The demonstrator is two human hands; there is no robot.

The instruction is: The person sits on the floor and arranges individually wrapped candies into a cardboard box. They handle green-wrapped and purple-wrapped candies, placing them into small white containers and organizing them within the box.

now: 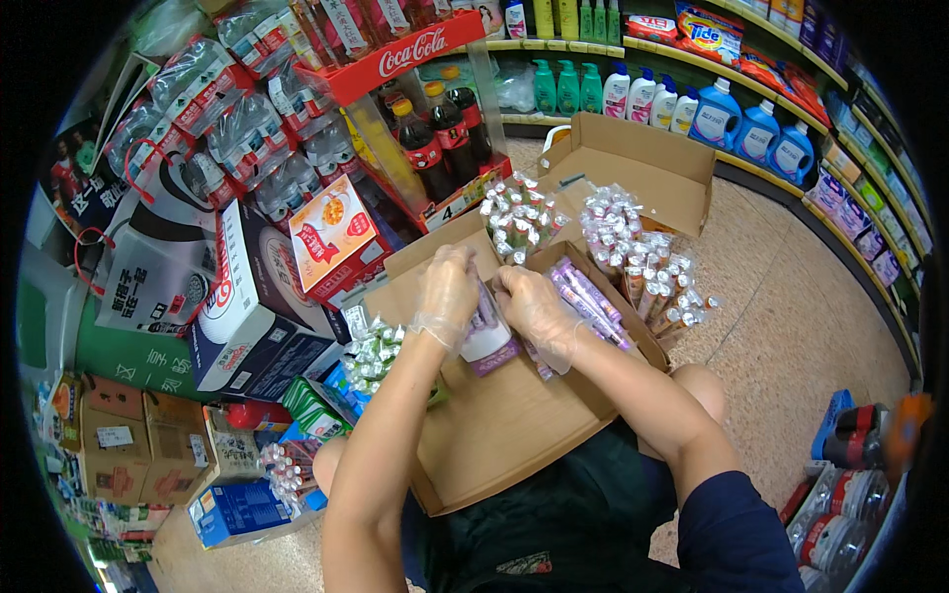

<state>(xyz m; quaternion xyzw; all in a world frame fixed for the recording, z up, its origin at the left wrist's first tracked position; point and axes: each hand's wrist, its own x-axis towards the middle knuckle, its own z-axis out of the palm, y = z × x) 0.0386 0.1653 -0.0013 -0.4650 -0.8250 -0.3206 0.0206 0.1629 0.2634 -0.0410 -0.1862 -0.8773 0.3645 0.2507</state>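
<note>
My left hand [448,293], in a clear plastic glove, is closed on the upper left side of a purple and white plastic packet [488,342]. Purple sticks show through the packet's upper part. Also gloved, my right hand [535,307] has its fingers curled at the packet's upper right edge; what they pinch is hidden. Beneath both hands a shallow open cardboard box [504,445] lies across my lap. Just right of my right hand, purple wrapped sticks [589,300] lie in a narrower cardboard box [649,337].
Bundles of silver-tipped sticks stand beyond the boxes [519,219], at right [660,282] and left [374,352]. An open carton [630,163] sits behind. A Coca-Cola rack [415,55] and stacked cartons [259,311] flank the left; bottled drinks [845,504] stand lower right.
</note>
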